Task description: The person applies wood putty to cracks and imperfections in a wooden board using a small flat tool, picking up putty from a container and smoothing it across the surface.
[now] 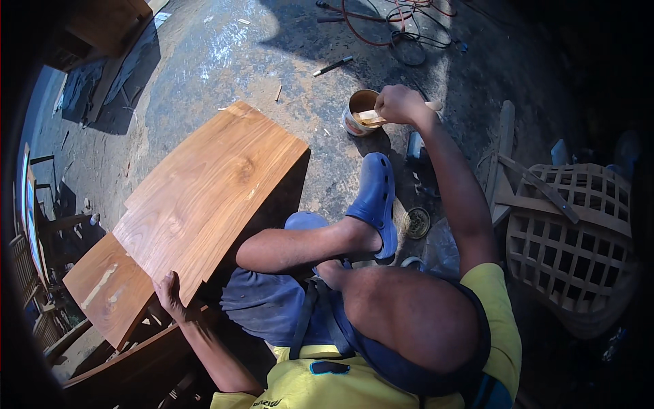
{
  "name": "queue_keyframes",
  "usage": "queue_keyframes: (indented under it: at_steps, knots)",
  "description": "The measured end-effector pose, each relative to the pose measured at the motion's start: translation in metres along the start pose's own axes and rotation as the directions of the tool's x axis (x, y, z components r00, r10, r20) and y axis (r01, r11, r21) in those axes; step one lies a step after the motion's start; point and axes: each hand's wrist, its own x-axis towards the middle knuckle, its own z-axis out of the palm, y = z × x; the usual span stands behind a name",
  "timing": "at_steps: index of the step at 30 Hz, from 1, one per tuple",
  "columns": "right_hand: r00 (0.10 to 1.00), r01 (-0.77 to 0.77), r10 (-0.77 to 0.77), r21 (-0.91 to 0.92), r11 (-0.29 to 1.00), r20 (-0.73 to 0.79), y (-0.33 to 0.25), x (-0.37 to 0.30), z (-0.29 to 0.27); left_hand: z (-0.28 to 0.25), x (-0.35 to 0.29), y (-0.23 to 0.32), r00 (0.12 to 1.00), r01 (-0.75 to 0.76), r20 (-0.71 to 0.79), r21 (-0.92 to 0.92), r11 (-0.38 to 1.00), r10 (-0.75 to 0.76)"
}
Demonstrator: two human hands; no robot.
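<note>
My left hand grips the near edge of a broad brown wooden board, thumb on the upper face. The board slants beside my crossed legs, its grain in full view. Under its lower left side is a second wooden panel with pale filler-like streaks. Out in front, my right hand is closed around a pale wooden stick, whose other end pokes out right of my fist. The stick's front end reaches into an open tin with a brown-stained inside. What the tip touches is hard to make out.
A round lid lies right of my blue clog. A curved wooden lattice chair part stands at the right. Red and black cables coil at the far side. A dark marker-like rod lies on the ground. Wooden furniture parts crowd the left.
</note>
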Motion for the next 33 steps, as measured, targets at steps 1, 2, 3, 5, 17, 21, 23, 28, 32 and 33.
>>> queue_keyframes:
  at_steps: [1, 2, 3, 5, 17, 21, 23, 28, 32, 33]
  knots:
    - [0.999, -0.028, 0.027, 0.055, 0.998, 0.020, 0.003, -0.006, -0.007, -0.001, 0.000, -0.001, 1.000, 0.002, -0.004, 0.008, 1.000, -0.002]
    - [0.998, -0.056, 0.052, 0.110, 0.992, 0.042, 0.007, -0.010, -0.010, -0.003, 0.000, -0.002, 1.000, -0.001, -0.003, 0.015, 1.000, 0.001]
    - [0.998, -0.059, 0.056, 0.131, 0.990, 0.029, 0.011, -0.010, -0.011, -0.005, 0.002, -0.002, 1.000, -0.002, -0.006, 0.023, 1.000, 0.002]
    - [0.999, -0.044, 0.040, 0.214, 0.976, 0.027, 0.022, -0.016, -0.017, -0.009, 0.004, -0.004, 1.000, -0.007, -0.001, 0.023, 1.000, 0.007]
    - [0.969, 0.003, 0.100, 0.413, 0.911, -0.226, 0.023, -0.050, -0.009, 0.015, -0.007, 0.008, 1.000, -0.002, -0.023, -0.004, 1.000, 0.002]
    - [0.999, 0.034, -0.016, 0.677, 0.735, -0.033, -0.024, -0.063, -0.023, 0.011, -0.008, 0.009, 1.000, -0.009, 0.009, -0.026, 1.000, 0.009]
    - [0.992, 0.003, -0.110, 0.881, 0.473, 0.056, -0.055, -0.079, -0.013, 0.002, -0.004, 0.006, 0.998, 0.008, 0.065, -0.030, 1.000, -0.006]
    - [0.931, 0.282, -0.345, 0.839, 0.465, -0.121, -0.143, -0.108, 0.058, 0.027, -0.006, 0.011, 0.999, 0.024, -0.031, -0.053, 0.998, -0.026]
    - [0.835, 0.541, -0.425, 0.663, 0.518, -0.349, -0.179, -0.102, 0.101, 0.031, -0.010, 0.020, 0.998, 0.016, -0.060, -0.014, 1.000, -0.016]
    - [0.841, 0.538, -0.404, 0.630, 0.560, -0.359, -0.185, -0.102, 0.106, 0.028, -0.010, 0.019, 0.998, 0.016, -0.062, -0.001, 1.000, -0.016]
